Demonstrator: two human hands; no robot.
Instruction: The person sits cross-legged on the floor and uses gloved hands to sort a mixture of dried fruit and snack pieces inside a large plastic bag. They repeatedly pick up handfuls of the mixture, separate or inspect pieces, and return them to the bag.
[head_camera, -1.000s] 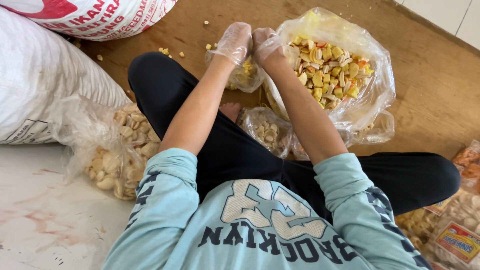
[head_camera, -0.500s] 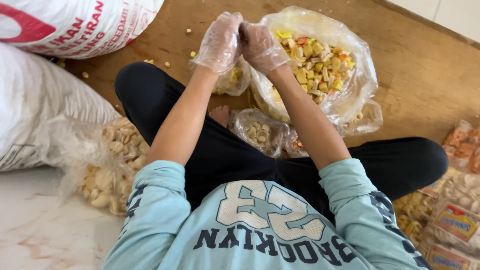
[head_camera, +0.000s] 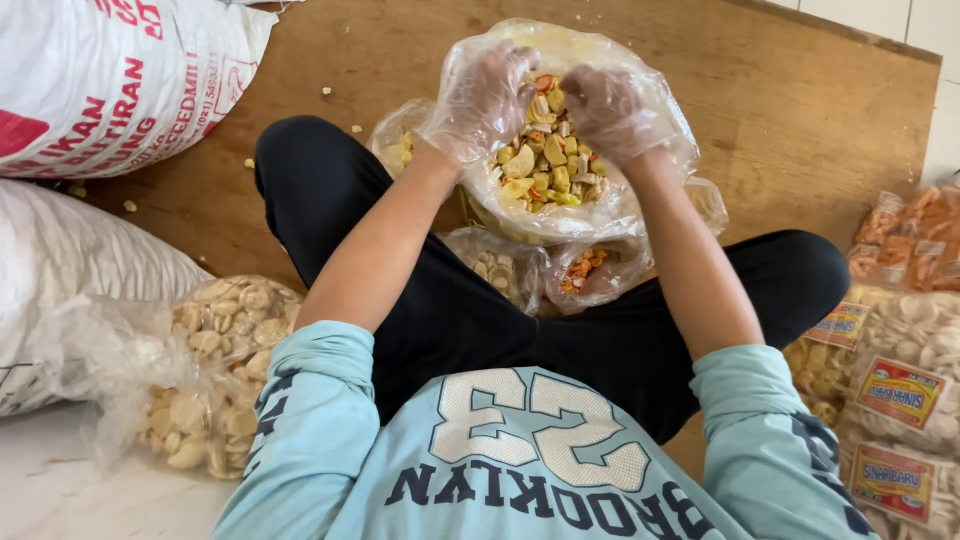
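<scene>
Place: on a brown wooden board (head_camera: 800, 110) on the floor, where we sit cross-legged in black trousers and a light blue top.
Left hand: our left hand (head_camera: 482, 100), in a thin clear plastic glove, is curled closed over the near-left rim of the large clear plastic bag of mixed yellow, white and orange snack pieces (head_camera: 548, 165).
Right hand: our right hand (head_camera: 608, 112), gloved alike, is bunched closed on the rim opposite.
Bag position: it stands just beyond our knees, mouth up, between both hands.
Handling note: we judge it best to keep both rims level and gathered evenly, so no pieces spill; the film looks thin.
Smaller bags: two small clear bags (head_camera: 560, 272) of snacks lie against our shins, under the large one.
Left side: a clear bag of pale round crackers (head_camera: 215, 370) beside a white woven sack with red lettering (head_camera: 110, 80).
Right side: stacked clear packets with rectangular yellow-and-red labels (head_camera: 895, 390), and orange snack packets (head_camera: 905, 240) above them.
Strays: a few crumbs on the board.
</scene>
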